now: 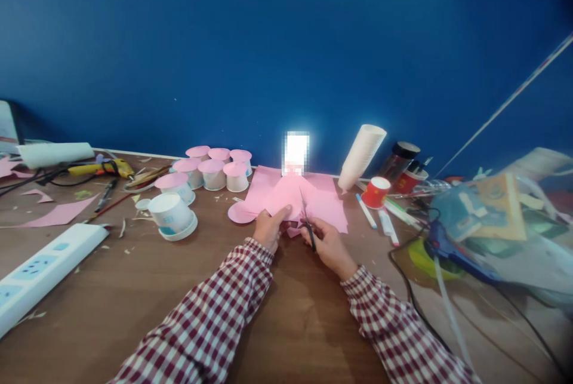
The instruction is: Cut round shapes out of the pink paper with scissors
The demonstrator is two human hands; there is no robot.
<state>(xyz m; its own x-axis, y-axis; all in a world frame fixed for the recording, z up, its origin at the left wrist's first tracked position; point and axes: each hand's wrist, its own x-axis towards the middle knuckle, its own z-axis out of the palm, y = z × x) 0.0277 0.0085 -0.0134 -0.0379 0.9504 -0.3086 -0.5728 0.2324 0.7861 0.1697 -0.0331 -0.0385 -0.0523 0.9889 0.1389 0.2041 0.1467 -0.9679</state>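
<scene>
My left hand (pixel 268 229) is closed on a piece of pink paper (pixel 290 196), thumb on top. In my right hand (pixel 331 246) is a pair of dark-handled scissors (pixel 305 220), its blades pointing away from me at the paper's right side. Whether the blades are cutting into the paper I cannot tell. Under and behind the held piece lie larger pink sheets (pixel 333 199) on the brown table (pixel 286 324). A round pink paper disc (pixel 240 212) lies just left of my left hand.
Several paper cups with pink discs (pixel 213 168) stand back left, a white cup (pixel 172 215) nearer. A power strip (pixel 45 270) and yellow glue gun (pixel 105 168) lie left. Right are a cup stack (pixel 362 157), red cup (pixel 376 193), markers (pixel 387 226) and a blue glue gun (pixel 461 252).
</scene>
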